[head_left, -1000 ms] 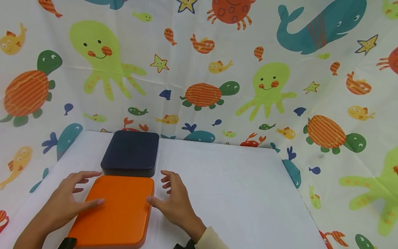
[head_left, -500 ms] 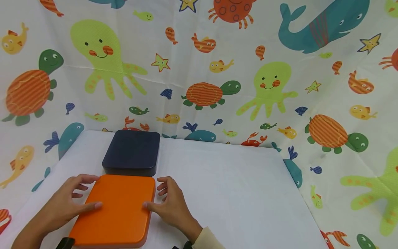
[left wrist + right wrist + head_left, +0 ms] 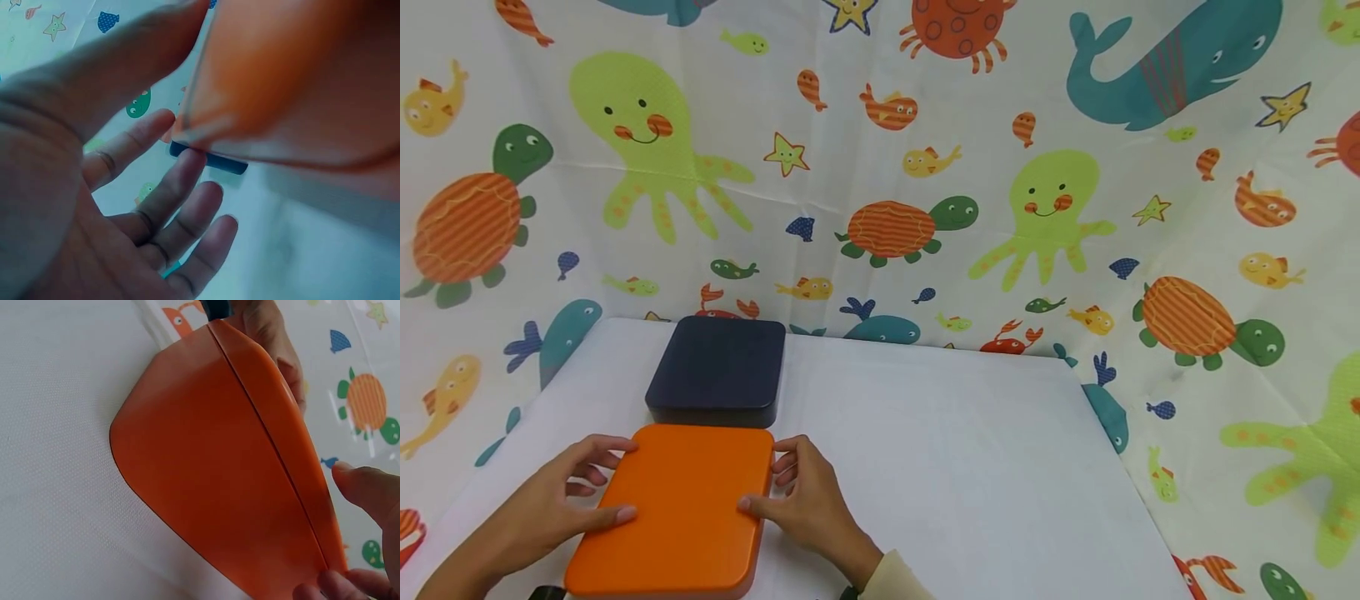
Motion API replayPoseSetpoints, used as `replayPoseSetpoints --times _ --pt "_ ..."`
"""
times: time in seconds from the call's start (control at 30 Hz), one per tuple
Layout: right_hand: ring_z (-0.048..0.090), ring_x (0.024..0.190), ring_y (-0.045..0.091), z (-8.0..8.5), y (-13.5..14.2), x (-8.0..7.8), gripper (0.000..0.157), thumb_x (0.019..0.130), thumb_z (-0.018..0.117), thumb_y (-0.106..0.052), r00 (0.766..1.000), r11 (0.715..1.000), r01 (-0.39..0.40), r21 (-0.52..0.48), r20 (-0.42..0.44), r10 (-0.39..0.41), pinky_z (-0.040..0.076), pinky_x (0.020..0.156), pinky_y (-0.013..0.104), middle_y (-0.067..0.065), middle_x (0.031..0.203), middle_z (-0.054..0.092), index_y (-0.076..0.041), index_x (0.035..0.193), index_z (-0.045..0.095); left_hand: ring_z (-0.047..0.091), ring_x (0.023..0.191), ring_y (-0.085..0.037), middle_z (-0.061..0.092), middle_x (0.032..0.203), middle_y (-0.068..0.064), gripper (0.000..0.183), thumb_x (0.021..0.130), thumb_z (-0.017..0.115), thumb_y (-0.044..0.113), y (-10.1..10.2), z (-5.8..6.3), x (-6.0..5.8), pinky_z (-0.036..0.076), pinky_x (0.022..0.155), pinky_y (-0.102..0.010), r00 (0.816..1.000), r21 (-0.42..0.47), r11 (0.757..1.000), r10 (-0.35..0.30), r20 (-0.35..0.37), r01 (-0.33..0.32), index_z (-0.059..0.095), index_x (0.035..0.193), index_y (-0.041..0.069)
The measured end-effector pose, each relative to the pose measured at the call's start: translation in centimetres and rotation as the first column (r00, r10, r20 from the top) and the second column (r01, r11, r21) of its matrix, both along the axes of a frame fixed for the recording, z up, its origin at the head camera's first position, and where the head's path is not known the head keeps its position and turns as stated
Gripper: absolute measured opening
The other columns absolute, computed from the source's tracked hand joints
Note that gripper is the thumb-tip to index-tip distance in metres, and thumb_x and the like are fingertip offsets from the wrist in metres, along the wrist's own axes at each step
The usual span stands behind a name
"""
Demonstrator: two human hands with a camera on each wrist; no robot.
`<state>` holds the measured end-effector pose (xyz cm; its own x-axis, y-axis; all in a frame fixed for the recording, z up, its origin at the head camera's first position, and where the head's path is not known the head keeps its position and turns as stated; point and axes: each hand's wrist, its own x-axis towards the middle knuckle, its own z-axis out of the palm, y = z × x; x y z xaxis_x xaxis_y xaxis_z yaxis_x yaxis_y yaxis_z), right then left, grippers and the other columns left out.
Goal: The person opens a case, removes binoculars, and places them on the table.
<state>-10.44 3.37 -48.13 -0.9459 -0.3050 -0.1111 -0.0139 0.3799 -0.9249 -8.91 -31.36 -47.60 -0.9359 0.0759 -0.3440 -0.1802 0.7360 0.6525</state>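
Note:
An orange box (image 3: 673, 508) with rounded corners lies at the front left of the table. A thin seam runs around its side in the right wrist view, setting off a lid (image 3: 284, 419). My left hand (image 3: 561, 500) is at the box's left side, thumb over the top and fingers along the edge; in the left wrist view its fingertips (image 3: 194, 164) are near a corner. On the opposite side, my right hand (image 3: 812, 500) has its fingertips at the seam, while its thumb (image 3: 356, 484) stands slightly off the top surface. The box's contents are hidden.
A dark navy box (image 3: 718, 367) stands directly behind the orange one. The white tabletop (image 3: 955, 467) stretches to the right. Behind it hangs a cloth (image 3: 880, 175) printed with sea animals.
Both hands have moved slightly toward me along the box's sides. The right hand's fingers have come in from apart to the right edge. The boxes stay in place.

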Motion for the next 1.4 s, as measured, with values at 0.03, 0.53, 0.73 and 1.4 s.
replayPoseSetpoints --times 0.03,0.53,0.73,1.4 --pt "0.062 0.094 0.012 0.0 0.0 0.0 0.064 0.08 0.095 -0.038 1.0 1.0 -0.001 -0.002 -0.002 0.001 0.054 0.081 0.018 -0.008 0.105 0.063 -0.028 0.129 0.056 0.059 0.106 -0.022 0.06 0.136 -0.018 0.094 0.091 0.081 0.053 0.0 0.0 0.0 0.059 0.085 -0.037 1.0 0.002 1.0 -0.002 -0.005 0.002 0.035 0.159 0.006" --pt "0.063 0.085 0.01 -0.6 0.1 -0.2 0.064 0.077 0.097 -0.029 0.998 0.996 0.01 -0.088 0.057 -0.005 0.055 0.076 0.017 -0.003 0.099 0.063 -0.025 0.127 0.056 0.06 0.1 -0.021 0.06 0.135 -0.019 0.097 0.092 0.082 0.047 -0.1 0.3 -0.2 0.058 0.081 -0.027 1.0 0.043 0.999 -0.026 0.004 0.026 0.029 0.162 0.006" --pt "0.063 0.085 0.011 -0.3 -0.1 -0.2 0.065 0.076 0.098 -0.025 0.994 0.995 0.05 -0.087 0.099 -0.042 0.054 0.076 0.017 -0.002 0.099 0.063 -0.026 0.125 0.056 0.061 0.102 -0.02 0.059 0.138 -0.023 0.098 0.093 0.081 0.046 0.1 0.4 -0.2 0.061 0.086 -0.037 1.0 0.051 0.998 -0.021 0.013 0.02 0.026 0.163 0.005" --pt "0.06 0.088 0.016 0.3 -1.2 0.5 0.063 0.072 0.098 -0.006 0.966 0.957 0.205 -0.206 0.201 -0.164 0.053 0.07 0.019 0.0 0.102 0.063 -0.019 0.122 0.062 0.062 0.104 -0.022 0.058 0.138 -0.026 0.091 0.096 0.08 0.041 -0.2 0.2 -0.1 0.056 0.078 -0.021 1.0 0.095 0.995 -0.022 0.001 0.021 0.029 0.162 0.004"
